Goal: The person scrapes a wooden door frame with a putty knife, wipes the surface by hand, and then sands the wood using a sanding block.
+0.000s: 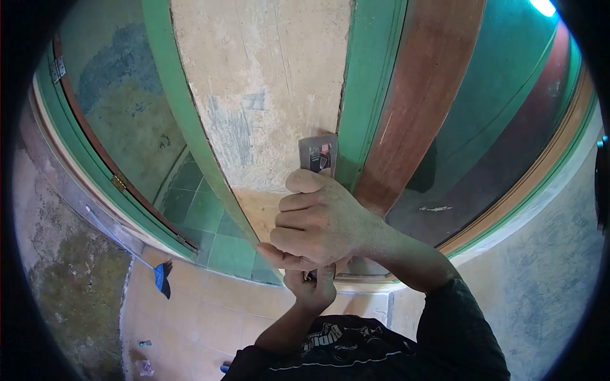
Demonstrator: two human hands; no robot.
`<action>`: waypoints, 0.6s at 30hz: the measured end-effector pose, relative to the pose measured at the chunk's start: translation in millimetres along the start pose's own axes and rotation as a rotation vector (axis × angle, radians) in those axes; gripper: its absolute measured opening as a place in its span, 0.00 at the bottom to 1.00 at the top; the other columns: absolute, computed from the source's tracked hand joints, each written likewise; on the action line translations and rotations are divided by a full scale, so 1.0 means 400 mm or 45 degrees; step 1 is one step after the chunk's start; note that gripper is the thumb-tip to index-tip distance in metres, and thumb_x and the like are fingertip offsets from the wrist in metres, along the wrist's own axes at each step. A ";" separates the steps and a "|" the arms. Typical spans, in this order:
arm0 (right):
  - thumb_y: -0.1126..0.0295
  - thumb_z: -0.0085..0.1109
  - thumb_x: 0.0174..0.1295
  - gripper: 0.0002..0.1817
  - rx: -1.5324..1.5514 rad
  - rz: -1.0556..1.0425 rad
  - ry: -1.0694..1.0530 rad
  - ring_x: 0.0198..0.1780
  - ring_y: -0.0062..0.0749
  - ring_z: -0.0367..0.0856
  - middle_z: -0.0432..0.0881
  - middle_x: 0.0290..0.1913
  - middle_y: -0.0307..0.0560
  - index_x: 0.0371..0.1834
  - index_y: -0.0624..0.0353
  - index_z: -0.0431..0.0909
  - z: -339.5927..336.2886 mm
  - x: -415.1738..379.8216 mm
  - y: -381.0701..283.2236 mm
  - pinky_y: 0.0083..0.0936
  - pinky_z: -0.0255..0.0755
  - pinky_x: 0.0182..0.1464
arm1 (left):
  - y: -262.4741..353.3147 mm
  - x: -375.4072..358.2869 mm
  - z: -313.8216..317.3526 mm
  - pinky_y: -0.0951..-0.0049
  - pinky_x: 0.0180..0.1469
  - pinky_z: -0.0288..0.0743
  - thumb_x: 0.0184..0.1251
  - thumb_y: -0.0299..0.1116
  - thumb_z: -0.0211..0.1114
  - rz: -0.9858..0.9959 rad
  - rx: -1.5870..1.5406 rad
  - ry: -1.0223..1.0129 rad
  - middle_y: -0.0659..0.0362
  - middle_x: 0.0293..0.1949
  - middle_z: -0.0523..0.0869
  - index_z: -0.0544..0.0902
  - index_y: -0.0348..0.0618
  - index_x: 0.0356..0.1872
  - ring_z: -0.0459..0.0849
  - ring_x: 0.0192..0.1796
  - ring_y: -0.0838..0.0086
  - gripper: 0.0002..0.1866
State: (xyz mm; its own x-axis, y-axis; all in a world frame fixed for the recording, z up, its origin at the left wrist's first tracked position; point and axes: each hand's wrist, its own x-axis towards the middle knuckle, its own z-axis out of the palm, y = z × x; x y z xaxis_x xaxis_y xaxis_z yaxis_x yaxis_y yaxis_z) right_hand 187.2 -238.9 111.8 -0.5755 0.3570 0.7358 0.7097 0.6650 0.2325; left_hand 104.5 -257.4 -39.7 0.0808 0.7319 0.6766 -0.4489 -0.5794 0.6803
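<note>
A scraper with a broad grey blade (318, 154) lies against the pale wall strip (260, 82), its edge close to the green door frame (368, 82). My right hand (321, 219) is wrapped round its handle, which the fingers hide. Just below it, my left hand (311, 286) is closed on something dark at the lower end of the handle, mostly covered by the fingers. Bluish-grey scraped marks show on the wall to the left of the blade.
A brown door panel (419, 101) stands right of the frame, beside a dark glass pane (489, 140). On the left is an opening with green floor tiles (210, 209). A blue broom (161, 278) and small litter (145, 367) lie at the lower left.
</note>
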 end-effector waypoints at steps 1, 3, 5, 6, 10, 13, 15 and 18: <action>0.61 0.62 0.52 0.20 0.013 0.010 -0.032 0.16 0.27 0.62 0.69 0.08 0.37 0.06 0.52 0.68 -0.002 0.000 0.002 0.24 0.60 0.30 | -0.003 -0.003 0.007 0.81 0.15 0.57 0.71 0.33 0.56 -0.019 -0.059 0.026 0.61 0.15 0.73 0.71 0.31 0.36 0.68 0.13 0.82 0.12; 0.61 0.63 0.51 0.19 0.038 0.028 -0.071 0.16 0.27 0.62 0.69 0.08 0.37 0.07 0.52 0.69 -0.006 -0.002 0.002 0.24 0.60 0.30 | 0.014 0.001 0.009 0.81 0.15 0.57 0.71 0.34 0.56 -0.041 -0.026 0.013 0.61 0.15 0.73 0.71 0.32 0.36 0.68 0.13 0.82 0.12; 0.61 0.62 0.53 0.19 0.014 0.015 -0.100 0.16 0.26 0.62 0.69 0.08 0.37 0.08 0.52 0.70 -0.011 -0.001 0.000 0.25 0.60 0.30 | 0.011 -0.007 0.006 0.81 0.15 0.58 0.71 0.34 0.56 -0.067 0.019 -0.017 0.61 0.15 0.73 0.71 0.32 0.36 0.68 0.13 0.82 0.12; 0.61 0.62 0.53 0.19 0.021 0.025 -0.096 0.16 0.26 0.62 0.69 0.08 0.37 0.08 0.52 0.70 -0.007 -0.006 -0.005 0.25 0.60 0.30 | -0.003 -0.016 0.003 0.81 0.16 0.58 0.71 0.34 0.56 0.001 0.151 0.012 0.61 0.15 0.73 0.71 0.32 0.36 0.68 0.13 0.82 0.12; 0.62 0.62 0.54 0.20 0.035 -0.037 -0.127 0.15 0.25 0.62 0.65 0.08 0.36 0.09 0.51 0.66 0.030 -0.038 0.010 0.24 0.58 0.29 | 0.007 -0.032 0.047 0.81 0.15 0.59 0.71 0.35 0.57 -0.309 -0.551 0.079 0.61 0.15 0.74 0.71 0.32 0.37 0.69 0.14 0.82 0.13; 0.64 0.64 0.52 0.22 0.068 -0.070 -0.086 0.14 0.24 0.61 0.59 0.09 0.34 0.08 0.50 0.61 0.010 -0.022 0.018 0.23 0.56 0.28 | 0.005 -0.016 0.047 0.80 0.16 0.60 0.71 0.34 0.57 -0.163 -0.277 0.067 0.60 0.16 0.75 0.72 0.32 0.36 0.70 0.14 0.81 0.12; 0.65 0.64 0.51 0.22 0.079 -0.105 -0.050 0.14 0.24 0.61 0.58 0.09 0.34 0.08 0.50 0.61 -0.013 -0.009 0.017 0.23 0.55 0.28 | 0.025 -0.003 0.035 0.80 0.16 0.60 0.71 0.33 0.57 -0.083 -0.047 0.029 0.60 0.16 0.76 0.72 0.32 0.35 0.71 0.14 0.81 0.12; 0.66 0.64 0.49 0.22 0.130 -0.104 0.059 0.14 0.24 0.59 0.58 0.10 0.35 0.08 0.50 0.59 -0.025 -0.005 0.017 0.24 0.53 0.28 | 0.024 -0.002 0.029 0.79 0.17 0.62 0.70 0.31 0.58 -0.001 0.186 0.036 0.60 0.17 0.77 0.73 0.32 0.35 0.73 0.16 0.80 0.10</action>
State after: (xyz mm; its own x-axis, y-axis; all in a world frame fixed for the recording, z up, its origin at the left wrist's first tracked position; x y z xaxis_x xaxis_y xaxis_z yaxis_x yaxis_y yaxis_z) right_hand 197.4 -241.5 118.1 -0.6086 0.2701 0.7461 0.6148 0.7549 0.2283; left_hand 110.5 -267.7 -30.3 0.0554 0.7410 0.6692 -0.3140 -0.6233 0.7162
